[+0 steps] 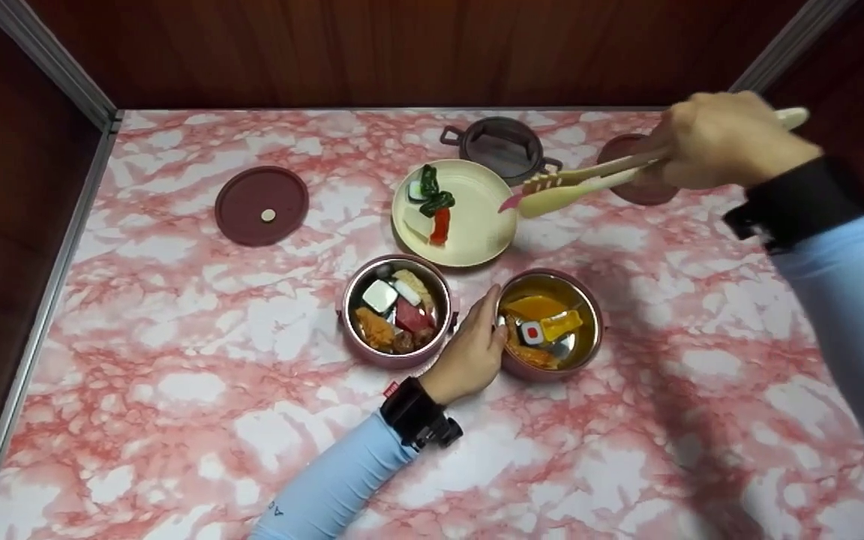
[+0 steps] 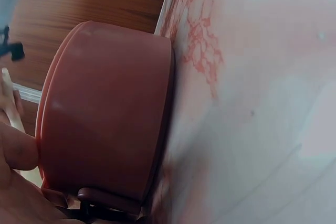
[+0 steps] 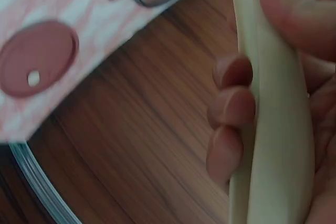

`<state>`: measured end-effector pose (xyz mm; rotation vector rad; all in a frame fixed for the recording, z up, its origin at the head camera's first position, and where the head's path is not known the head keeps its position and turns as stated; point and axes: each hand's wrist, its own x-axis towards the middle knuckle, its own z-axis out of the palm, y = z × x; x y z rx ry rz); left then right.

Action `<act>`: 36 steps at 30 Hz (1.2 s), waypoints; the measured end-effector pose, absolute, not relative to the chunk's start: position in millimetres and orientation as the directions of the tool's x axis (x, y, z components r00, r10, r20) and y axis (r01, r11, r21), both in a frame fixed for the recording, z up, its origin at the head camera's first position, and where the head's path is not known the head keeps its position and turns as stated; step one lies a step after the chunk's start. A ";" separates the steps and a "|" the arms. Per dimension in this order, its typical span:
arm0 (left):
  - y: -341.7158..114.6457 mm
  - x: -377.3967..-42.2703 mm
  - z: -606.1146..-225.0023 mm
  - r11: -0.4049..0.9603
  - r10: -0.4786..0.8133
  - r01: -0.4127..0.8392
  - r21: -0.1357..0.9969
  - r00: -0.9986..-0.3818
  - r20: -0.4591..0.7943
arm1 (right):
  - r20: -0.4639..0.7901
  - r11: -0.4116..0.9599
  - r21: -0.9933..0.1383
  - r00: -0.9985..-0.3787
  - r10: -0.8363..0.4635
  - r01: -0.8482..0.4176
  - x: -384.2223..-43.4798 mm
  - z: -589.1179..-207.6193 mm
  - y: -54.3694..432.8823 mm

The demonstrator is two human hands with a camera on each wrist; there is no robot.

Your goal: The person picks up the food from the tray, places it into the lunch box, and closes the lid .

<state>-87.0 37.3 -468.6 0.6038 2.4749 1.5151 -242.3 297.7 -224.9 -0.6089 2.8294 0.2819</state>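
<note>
My left hand (image 1: pixel 473 345) rests against the left side of the right-hand pot (image 1: pixel 598 352), its fingers fairly straight and its thumb at the rim. The left wrist view shows that pot's reddish wall (image 2: pixel 107 108) up close. Inside lie a sushi roll (image 1: pixel 531 333) and yellow and orange toy food pieces. My right hand (image 1: pixel 724 142) grips pale tongs (image 1: pixel 597 180) over the right edge of a cream plate (image 1: pixel 481 244). A small pink piece (image 1: pixel 510 203) shows at the tongs' tips. Their pale handles (image 3: pixel 278 129) fill the palm in the right wrist view.
On the plate sit green pieces (image 1: pixel 429 181) and a red piece (image 1: pixel 440 225). A second pot (image 1: pixel 351 341) of toy food stands left of my left hand. A dark lidded pan (image 1: pixel 503 142) and two maroon lids (image 1: pixel 262 202) lie farther back. Wooden walls enclose the table.
</note>
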 end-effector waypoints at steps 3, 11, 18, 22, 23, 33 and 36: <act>34.7 -87.8 -468.8 0.395 0.424 0.252 0.883 -0.903 0.068 | -0.326 0.868 0.174 -0.859 -0.395 -0.466 -228.6 -208.4 303.8; 30.3 -89.7 -469.0 0.408 0.409 0.237 0.882 -0.911 0.056 | -0.404 0.784 0.175 -0.769 -0.495 -0.596 -194.8 -203.8 304.1; 31.0 -89.2 -468.6 0.417 0.400 0.245 0.875 -0.914 0.065 | -0.486 0.762 0.138 -0.713 -0.504 -0.633 -176.4 -222.4 293.6; 32.1 -87.8 -468.7 0.412 0.398 0.257 0.874 -0.914 0.081 | -0.537 0.781 0.086 -0.689 -0.486 -0.618 -171.4 -231.0 290.6; 32.5 -87.6 -468.7 0.411 0.401 0.256 0.875 -0.913 0.079 | -0.549 0.783 0.075 -0.681 -0.484 -0.617 -170.7 -233.1 290.3; 37.3 -86.5 -468.7 0.406 0.422 0.251 0.879 -0.905 0.063 | -0.624 0.819 0.029 -0.650 -0.433 -0.573 -168.1 -245.7 290.3; 37.8 -85.5 -468.0 0.407 0.423 0.247 0.879 -0.904 0.058 | -0.630 0.827 0.037 -0.655 -0.417 -0.562 -167.5 -246.1 289.3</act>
